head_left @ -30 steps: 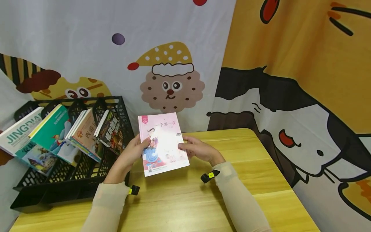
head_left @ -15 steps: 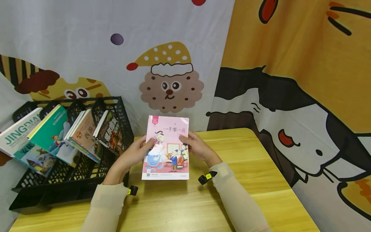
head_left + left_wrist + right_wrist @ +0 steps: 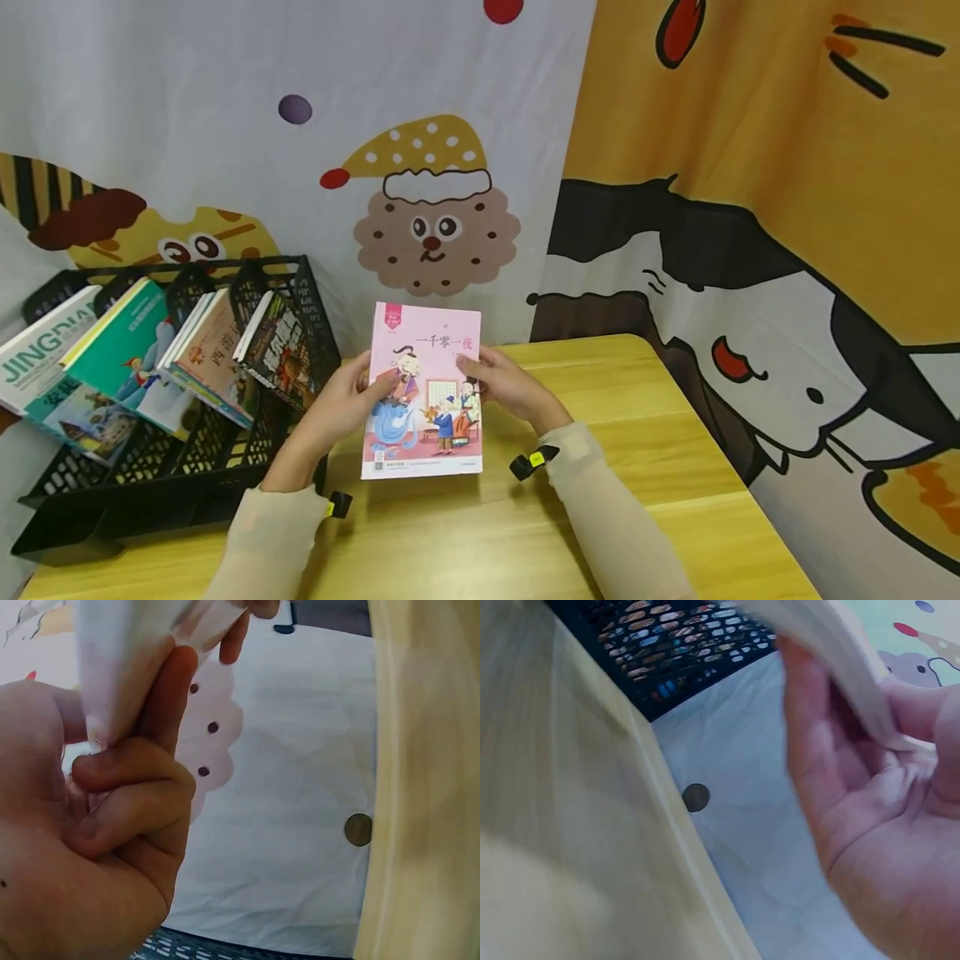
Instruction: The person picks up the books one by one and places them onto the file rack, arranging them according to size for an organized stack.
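Observation:
A pink picture-covered book (image 3: 423,396) is held up over the table, its front cover facing the head camera. My left hand (image 3: 347,396) grips its left edge, thumb on the cover and fingers behind. On the opposite edge my right hand (image 3: 513,385) pinches it the same way, a little higher up. In the left wrist view, the fingers (image 3: 142,787) curl under the book (image 3: 112,667). From the right wrist, the book's page edge (image 3: 840,660) shows between thumb and fingers. The fingers behind the cover are hidden in the head view.
A black slotted book rack (image 3: 172,492) stands to the left on the wooden table (image 3: 600,467). Several books lean in its slots, among them a green book (image 3: 123,342) and a dark-covered book (image 3: 281,350). A cartoon-printed cloth (image 3: 247,75) hangs behind the table.
The book has turned from a slant to nearly straight and tipped so the glare left its cover. It sits slightly lower. Both hands keep hold of it.

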`<action>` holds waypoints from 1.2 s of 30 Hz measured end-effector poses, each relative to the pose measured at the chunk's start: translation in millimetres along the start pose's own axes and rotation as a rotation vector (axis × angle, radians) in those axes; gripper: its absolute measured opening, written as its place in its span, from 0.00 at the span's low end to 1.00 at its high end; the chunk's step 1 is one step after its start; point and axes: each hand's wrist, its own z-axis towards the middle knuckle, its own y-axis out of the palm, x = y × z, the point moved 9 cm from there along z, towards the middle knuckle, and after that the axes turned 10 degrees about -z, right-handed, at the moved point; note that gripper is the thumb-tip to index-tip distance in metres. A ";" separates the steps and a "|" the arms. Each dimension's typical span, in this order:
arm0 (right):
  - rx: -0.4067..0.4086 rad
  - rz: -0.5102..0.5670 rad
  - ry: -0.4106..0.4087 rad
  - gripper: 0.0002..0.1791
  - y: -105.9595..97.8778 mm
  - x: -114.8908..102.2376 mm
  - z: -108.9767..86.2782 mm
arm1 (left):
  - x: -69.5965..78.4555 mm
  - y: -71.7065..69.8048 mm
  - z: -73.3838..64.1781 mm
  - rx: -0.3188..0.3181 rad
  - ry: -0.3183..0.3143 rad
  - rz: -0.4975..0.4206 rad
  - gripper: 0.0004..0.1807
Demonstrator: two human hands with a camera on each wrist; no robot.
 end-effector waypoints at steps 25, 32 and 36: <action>-0.062 -0.122 -0.035 0.20 109.4 9.9 17.5 | -2.0 -85.7 -115.2 0.479 0.116 0.198 0.26; -0.091 0.037 0.052 0.18 154.1 20.1 26.8 | 4.8 -118.1 -146.8 0.608 0.124 0.227 0.26; -0.084 0.071 0.079 0.19 174.6 21.6 33.5 | 1.5 -132.8 -162.0 0.673 0.096 0.230 0.23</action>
